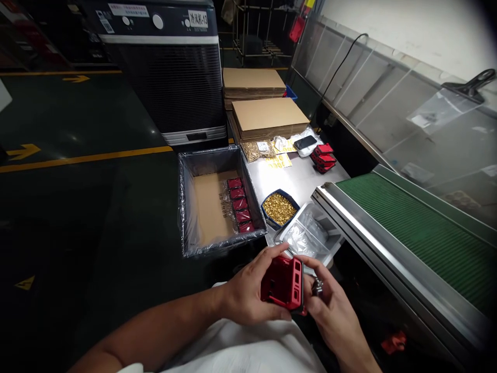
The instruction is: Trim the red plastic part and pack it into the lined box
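Observation:
In front of my body, my left hand point(248, 290) is wrapped around a red plastic housing point(277, 282) with square openings along one end and a hollow inside. My right hand point(330, 305) is closed against the housing's right side, index fingertip at its upper edge. Among the right fingers sits a small shiny dark metal thing point(317, 286); whether it is a ring or loose parts I cannot make out. Just beyond the hands stands a pale plastic bin point(336, 243) with clear plastic bags point(306, 235). Behind it is a blue tray point(295, 211) of small brass-coloured pieces point(278, 208).
A lined crate point(184, 207) at left holds several bagged red items point(239, 204). Red-black parts point(323, 158), a phone point(305, 142) and a bag of brass pieces point(258, 150) lie on the metal table point(260, 178). Cardboard stacks point(269, 115) stand behind; a green conveyor point(419, 228) runs right.

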`<state>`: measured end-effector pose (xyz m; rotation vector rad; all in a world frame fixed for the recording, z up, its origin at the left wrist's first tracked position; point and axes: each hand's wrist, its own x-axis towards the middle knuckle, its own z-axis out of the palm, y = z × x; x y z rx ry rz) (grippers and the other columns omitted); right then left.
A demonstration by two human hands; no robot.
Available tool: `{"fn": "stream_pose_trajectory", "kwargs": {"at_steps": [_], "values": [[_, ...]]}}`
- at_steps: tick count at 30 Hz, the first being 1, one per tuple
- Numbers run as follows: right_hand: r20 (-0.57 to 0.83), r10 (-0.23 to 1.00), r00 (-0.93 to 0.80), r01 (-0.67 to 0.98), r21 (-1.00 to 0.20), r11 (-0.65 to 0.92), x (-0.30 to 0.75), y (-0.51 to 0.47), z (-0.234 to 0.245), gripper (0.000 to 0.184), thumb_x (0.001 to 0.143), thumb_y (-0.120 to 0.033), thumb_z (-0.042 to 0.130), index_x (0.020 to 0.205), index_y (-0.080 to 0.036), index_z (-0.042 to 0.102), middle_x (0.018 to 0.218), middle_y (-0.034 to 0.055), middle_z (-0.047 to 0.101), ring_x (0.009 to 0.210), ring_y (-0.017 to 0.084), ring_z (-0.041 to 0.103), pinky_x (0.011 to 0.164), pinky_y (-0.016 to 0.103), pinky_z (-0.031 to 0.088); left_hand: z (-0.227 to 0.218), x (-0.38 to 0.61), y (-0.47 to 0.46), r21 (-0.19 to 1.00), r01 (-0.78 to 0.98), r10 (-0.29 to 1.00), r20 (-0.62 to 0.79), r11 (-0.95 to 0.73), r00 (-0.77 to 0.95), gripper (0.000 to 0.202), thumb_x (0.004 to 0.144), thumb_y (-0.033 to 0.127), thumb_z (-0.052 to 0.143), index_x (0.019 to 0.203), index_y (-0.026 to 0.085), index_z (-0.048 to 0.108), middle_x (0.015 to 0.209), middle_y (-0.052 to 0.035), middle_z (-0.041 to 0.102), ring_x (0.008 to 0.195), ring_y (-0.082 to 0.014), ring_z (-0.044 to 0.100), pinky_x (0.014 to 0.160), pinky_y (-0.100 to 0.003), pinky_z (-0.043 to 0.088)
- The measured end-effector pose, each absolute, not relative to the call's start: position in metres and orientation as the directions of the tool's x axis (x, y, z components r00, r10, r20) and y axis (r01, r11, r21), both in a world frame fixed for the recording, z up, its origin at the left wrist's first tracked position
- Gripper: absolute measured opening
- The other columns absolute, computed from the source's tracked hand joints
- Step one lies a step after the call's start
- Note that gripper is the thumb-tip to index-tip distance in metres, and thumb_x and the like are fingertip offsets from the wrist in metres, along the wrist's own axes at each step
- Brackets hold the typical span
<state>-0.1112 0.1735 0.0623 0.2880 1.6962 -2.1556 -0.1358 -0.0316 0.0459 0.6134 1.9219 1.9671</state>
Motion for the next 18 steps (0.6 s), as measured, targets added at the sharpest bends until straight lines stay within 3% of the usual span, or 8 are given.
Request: {"fn": "stream_pose_trajectory", "kwargs": {"at_steps": [2, 4, 7, 11, 14, 16, 18], "values": [[-0.382, -0.203, -0.902, 0.410, -0.904, -0.119, -0.110, 0.174, 0.068, 0.065, 0.071, -0.042, 0.084, 0.124, -0.022, 0.052, 0.066, -0.0054, 0.042, 0.059, 0.007, 0.041, 0.054, 0.017, 0.040, 0.044, -0.136, -0.033, 0.987, 0.135, 0.529, 0.162, -0.088, -0.833, 0.116, 0.061, 0.029, 0.092, 0.154, 0.030, 0.023, 0.137, -0.0119, 0.051, 0.119, -0.0307, 0.058, 0.107, -0.044, 0.044], [-0.375, -0.166, -0.912, 0.394, -0.914, -0.099, -0.111, 0.175, 0.070, 0.049, 0.074, -0.039, 0.082, 0.112, -0.020, 0.058, 0.065, -0.0054, 0.041, 0.058, 0.006, 0.038, 0.054, 0.016, 0.039, 0.043, -0.137, -0.033, 0.965, 0.226, 0.541, 0.261, -0.131, -0.800, 0.117, 0.063, 0.030, 0.091, 0.155, 0.030, 0.020, 0.137, -0.0133, 0.051, 0.119, -0.0306, 0.058, 0.104, -0.042, 0.046], [-0.397, -0.137, -0.908, 0.417, -0.890, -0.183, -0.115, 0.174, 0.065, 0.033, 0.079, -0.043, 0.076, 0.092, -0.018, 0.061, 0.064, -0.0026, 0.048, 0.056, 0.006, 0.042, 0.052, 0.017, 0.039, 0.040, -0.136, -0.031, 0.919, 0.351, 0.542, 0.391, -0.181, -0.744, 0.118, 0.064, 0.031, 0.091, 0.156, 0.027, 0.017, 0.137, -0.0157, 0.050, 0.120, -0.0316, 0.056, 0.103, -0.042, 0.048], [-0.422, -0.026, -0.906, 0.410, -0.862, -0.297, -0.117, 0.171, 0.057, 0.033, 0.085, -0.048, 0.068, 0.080, -0.016, 0.061, 0.053, -0.0040, 0.041, 0.050, 0.005, 0.038, 0.050, 0.016, 0.037, 0.037, -0.133, -0.028, 0.899, 0.374, 0.527, 0.437, -0.228, -0.729, 0.119, 0.059, 0.032, 0.093, 0.155, 0.024, 0.022, 0.132, -0.0161, 0.050, 0.118, -0.0335, 0.054, 0.101, -0.044, 0.049], [-0.417, 0.116, -0.901, 0.395, -0.902, -0.174, -0.115, 0.174, 0.054, 0.033, 0.084, -0.050, 0.069, 0.091, -0.018, 0.068, 0.062, -0.0013, 0.052, 0.053, 0.006, 0.043, 0.050, 0.016, 0.040, 0.038, -0.131, -0.029, 0.942, 0.149, 0.516, 0.293, -0.302, -0.805, 0.117, 0.059, 0.032, 0.092, 0.153, 0.025, 0.024, 0.129, -0.0160, 0.046, 0.110, -0.0315, 0.058, 0.095, -0.044, 0.052], [-0.390, 0.130, -0.911, 0.389, -0.921, -0.040, -0.111, 0.176, 0.053, 0.044, 0.078, -0.050, 0.076, 0.110, -0.021, 0.069, 0.088, 0.0047, 0.067, 0.056, 0.006, 0.047, 0.050, 0.016, 0.043, 0.040, -0.132, -0.029, 0.926, -0.003, 0.495, 0.200, -0.378, -0.845, 0.107, 0.064, 0.027, 0.088, 0.149, 0.028, 0.023, 0.131, -0.0155, 0.045, 0.109, -0.0294, 0.059, 0.094, -0.043, 0.051], [-0.339, 0.070, -0.938, 0.339, -0.941, -0.011, -0.107, 0.177, 0.053, 0.069, 0.066, -0.047, 0.086, 0.127, -0.025, 0.064, 0.121, 0.0106, 0.066, 0.065, 0.009, 0.056, 0.053, 0.018, 0.050, 0.042, -0.134, -0.030, 0.890, -0.027, 0.442, 0.200, -0.455, -0.875, 0.094, 0.066, 0.023, 0.084, 0.141, 0.030, 0.028, 0.133, -0.0137, 0.045, 0.118, -0.0309, 0.056, 0.100, -0.046, 0.047]]}}
